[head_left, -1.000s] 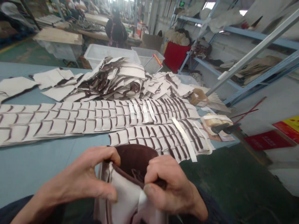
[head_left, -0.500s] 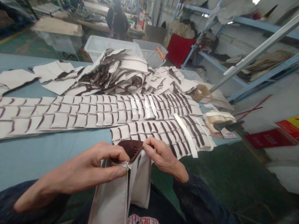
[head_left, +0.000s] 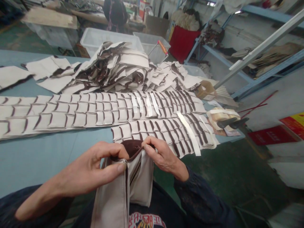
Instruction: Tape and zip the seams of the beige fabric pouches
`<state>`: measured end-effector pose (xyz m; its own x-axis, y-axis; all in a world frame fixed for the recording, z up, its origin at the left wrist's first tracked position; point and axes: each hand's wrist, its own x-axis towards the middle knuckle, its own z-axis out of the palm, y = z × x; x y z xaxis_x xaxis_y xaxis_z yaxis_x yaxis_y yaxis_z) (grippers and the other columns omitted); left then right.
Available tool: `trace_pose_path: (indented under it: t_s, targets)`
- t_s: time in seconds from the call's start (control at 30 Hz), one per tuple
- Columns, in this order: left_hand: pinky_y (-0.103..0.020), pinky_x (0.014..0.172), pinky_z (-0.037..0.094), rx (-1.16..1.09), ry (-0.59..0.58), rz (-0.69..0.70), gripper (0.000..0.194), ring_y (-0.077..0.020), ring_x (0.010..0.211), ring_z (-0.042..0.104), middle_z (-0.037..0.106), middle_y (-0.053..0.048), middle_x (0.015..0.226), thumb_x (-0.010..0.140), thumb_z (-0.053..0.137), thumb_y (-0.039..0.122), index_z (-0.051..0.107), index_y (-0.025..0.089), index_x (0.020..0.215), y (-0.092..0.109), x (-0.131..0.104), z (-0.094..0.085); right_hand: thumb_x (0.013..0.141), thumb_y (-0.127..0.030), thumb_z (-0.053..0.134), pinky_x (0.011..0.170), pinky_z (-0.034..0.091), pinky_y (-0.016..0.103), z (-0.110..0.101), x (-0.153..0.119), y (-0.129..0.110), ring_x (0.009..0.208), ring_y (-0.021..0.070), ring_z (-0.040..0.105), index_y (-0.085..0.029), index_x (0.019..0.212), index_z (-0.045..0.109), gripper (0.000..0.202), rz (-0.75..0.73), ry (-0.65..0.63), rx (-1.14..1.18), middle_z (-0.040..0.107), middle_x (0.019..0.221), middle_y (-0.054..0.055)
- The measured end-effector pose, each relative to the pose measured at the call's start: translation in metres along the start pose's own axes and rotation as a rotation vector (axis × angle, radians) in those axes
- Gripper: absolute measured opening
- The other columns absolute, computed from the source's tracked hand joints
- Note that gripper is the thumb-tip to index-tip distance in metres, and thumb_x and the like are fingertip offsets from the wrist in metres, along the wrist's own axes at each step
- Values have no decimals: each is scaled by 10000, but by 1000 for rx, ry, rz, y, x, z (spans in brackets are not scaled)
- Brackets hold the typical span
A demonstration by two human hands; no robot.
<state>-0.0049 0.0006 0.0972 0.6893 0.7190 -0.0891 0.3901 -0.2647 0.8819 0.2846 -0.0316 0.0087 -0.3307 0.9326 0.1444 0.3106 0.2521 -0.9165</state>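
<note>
My left hand pinches the top edge of a beige sewn piece with brown lining between thumb and fingers. On the same rim, further right, my right hand grips the edge with its fingertips closed. Between both hands the top opening gapes, and the brown lining shows inside. The piece hangs upright in front of my body, its lower end cut off by the frame. Just beyond it, overlapping rows of similar beige pieces with dark brown edges lie on the blue table.
A heap of loose beige pieces lies behind the rows. White strips rest across some rows. Further back stand plastic bins and a person. At right are a cardboard box, a strapped yellowish bundle and blue shelving.
Both hands have shifted slightly left with the beige piece, still gripping its rim. The camera view has tilted a little, so the background sits slightly higher.
</note>
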Motion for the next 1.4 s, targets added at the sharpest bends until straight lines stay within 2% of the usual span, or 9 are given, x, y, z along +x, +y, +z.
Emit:
trace_pose_path:
  t_s: [0.17,0.33,0.53,0.8,0.97,1.13,1.2,1.3,1.4]
  targets:
    - [-253,669,509,-55,-67,34,326,-171,709,622,709,35,755,1077,690,409,669,245,796,3,7,-1,1199,-347,621,843,526,327,3,3,4,865,208,703,-259,1070,694,173,5,13,1,766,948,5]
    - [-251,643,518,-51,-64,39,350,-174,688,613,707,25,754,1104,674,432,666,245,808,-3,10,-1,1193,-348,620,849,528,326,7,4,12,854,204,700,-258,1059,696,178,20,34,-2,756,929,-2]
    - [-268,644,515,-19,-47,14,318,-187,686,630,709,18,737,1065,656,428,691,245,807,-3,13,-1,1192,-366,614,840,529,323,8,5,15,849,206,696,-261,1037,684,199,30,31,1,760,927,2]
    - [-279,647,459,-44,129,72,252,-164,660,550,608,49,731,1017,618,365,662,242,801,-25,12,10,1189,-378,610,850,527,332,8,8,18,845,208,680,-264,1011,674,221,38,42,-18,761,924,6]
    - [-280,590,395,95,190,179,289,-145,590,532,611,50,689,1072,573,291,683,234,811,-31,11,15,1177,-369,610,823,521,327,7,11,18,818,204,663,-268,995,666,215,35,42,-31,748,909,2]
    - [-268,560,376,253,270,312,270,-120,537,535,641,63,666,1069,585,178,723,232,843,-31,12,6,1170,-339,608,799,518,321,6,13,18,792,197,655,-271,975,659,212,18,51,-53,737,880,-7]
    - [-263,561,394,278,268,306,267,-121,534,553,647,65,655,1057,585,175,735,233,844,-31,12,0,1170,-324,603,798,520,323,6,13,19,793,196,666,-270,962,657,222,-5,59,-58,745,885,-3]
    - [-265,593,440,241,221,225,294,-139,577,615,695,49,686,1078,565,217,746,231,846,-30,9,-6,1172,-305,618,831,539,338,5,15,17,832,208,702,-266,964,677,220,-43,80,-72,773,917,17]
    - [-273,635,474,174,184,146,327,-157,631,654,726,35,724,1107,545,256,742,227,847,-27,4,-6,1161,-303,675,905,588,367,4,18,8,928,239,765,-261,1045,745,143,-87,94,-90,829,1001,50]
